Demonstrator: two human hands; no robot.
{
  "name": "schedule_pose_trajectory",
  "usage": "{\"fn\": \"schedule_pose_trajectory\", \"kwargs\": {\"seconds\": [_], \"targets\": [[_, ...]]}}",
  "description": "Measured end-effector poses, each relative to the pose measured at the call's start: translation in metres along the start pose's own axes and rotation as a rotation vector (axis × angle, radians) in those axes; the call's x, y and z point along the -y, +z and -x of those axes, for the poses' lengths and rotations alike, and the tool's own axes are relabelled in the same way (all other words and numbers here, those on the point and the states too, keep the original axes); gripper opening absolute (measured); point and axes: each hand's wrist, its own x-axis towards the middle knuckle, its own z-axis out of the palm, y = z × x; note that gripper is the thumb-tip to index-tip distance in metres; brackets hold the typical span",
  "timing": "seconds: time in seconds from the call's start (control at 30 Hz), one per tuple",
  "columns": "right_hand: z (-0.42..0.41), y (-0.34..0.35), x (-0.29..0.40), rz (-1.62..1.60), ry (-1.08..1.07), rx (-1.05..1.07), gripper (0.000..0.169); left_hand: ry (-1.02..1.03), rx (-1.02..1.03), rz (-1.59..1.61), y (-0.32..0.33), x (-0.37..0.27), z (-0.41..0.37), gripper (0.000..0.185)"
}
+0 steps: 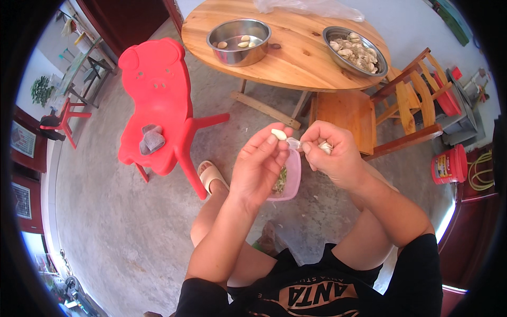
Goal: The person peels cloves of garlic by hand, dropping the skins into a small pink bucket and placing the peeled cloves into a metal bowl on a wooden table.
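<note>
Between its thumb and fingers my left hand grips a garlic clove, pale and partly bare. A thin piece of garlic skin stretches from the clove to the fingertips of my right hand. Several garlic cloves in their skins rest in the curled right palm. Below both hands stands a pink plastic tub with greenish and pale scraps inside. On the wooden table, a steel pot holds several cloves, and a metal bowl is heaped with garlic bulbs.
The round wooden table is in front, with a clear plastic bag at its far edge. A red plastic chair bearing a grey cloth stands left. At right are a wooden chair and a red bucket.
</note>
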Motion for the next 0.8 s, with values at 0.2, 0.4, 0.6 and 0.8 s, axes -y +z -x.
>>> {"fn": "schedule_pose_trajectory", "kwargs": {"seconds": [0.2, 0.4, 0.6, 0.8], "targets": [[-0.002, -0.001, -0.001, 0.001, 0.064, 0.064, 0.011, 0.052, 0.015, 0.033, -0.006, -0.004, -0.002, 0.022], [-0.005, -0.009, -0.003, 0.054, 0.159, 0.085, 0.029, 0.084, -0.027, -0.109, -0.003, -0.004, -0.001, 0.019], [-0.006, -0.003, -0.01, 0.178, 0.037, 0.037, 0.024, 0.153, -0.032, -0.37, -0.002, 0.004, -0.002, 0.016], [-0.002, -0.004, -0.004, 0.061, 0.063, 0.066, 0.016, 0.212, -0.047, -0.495, 0.0, 0.009, 0.0, 0.011]]}}
